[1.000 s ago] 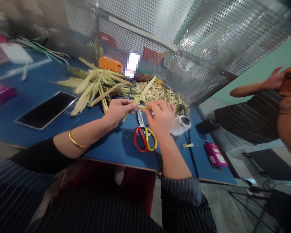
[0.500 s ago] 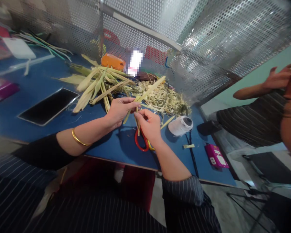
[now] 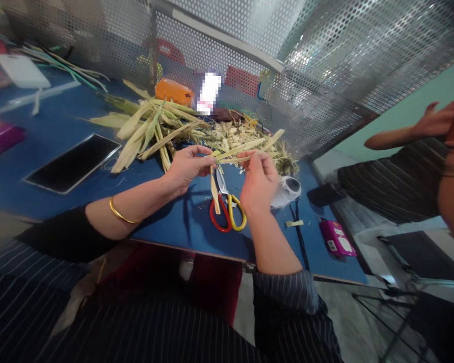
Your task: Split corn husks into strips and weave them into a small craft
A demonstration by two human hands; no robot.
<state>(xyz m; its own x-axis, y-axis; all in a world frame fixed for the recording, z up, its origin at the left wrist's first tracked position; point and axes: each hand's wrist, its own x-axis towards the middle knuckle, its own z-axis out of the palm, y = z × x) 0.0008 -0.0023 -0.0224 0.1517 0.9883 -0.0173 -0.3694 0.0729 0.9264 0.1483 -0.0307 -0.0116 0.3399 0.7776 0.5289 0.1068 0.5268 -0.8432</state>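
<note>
Between my two hands stretch pale corn husk strips (image 3: 232, 154), folded or crossed where my left fingers pinch them. My left hand (image 3: 191, 169) is closed on the strips, and one end hangs down below it. My right hand (image 3: 260, 179) pinches the strips farther along, with their tips sticking out past its fingers. Scissors (image 3: 227, 209) with one red and one yellow handle lie on the blue table under the hanging end. Partly hidden behind my right hand is a white spool of thread (image 3: 288, 190). Beyond both hands lies a heap of shredded husk (image 3: 245, 136).
Whole corn husks (image 3: 136, 123) and a black phone (image 3: 73, 164) lie on the left. An orange pouch (image 3: 173, 92) stands at the back by a perforated metal screen (image 3: 227, 38). Rightward are a purple packet (image 3: 336, 238), a black cord (image 3: 299, 239) and another person's arm (image 3: 397, 140).
My right hand has moved right and up, gripping the strips farther along and pulling them sideways. The scissors now show more fully, while the spool is partly covered.
</note>
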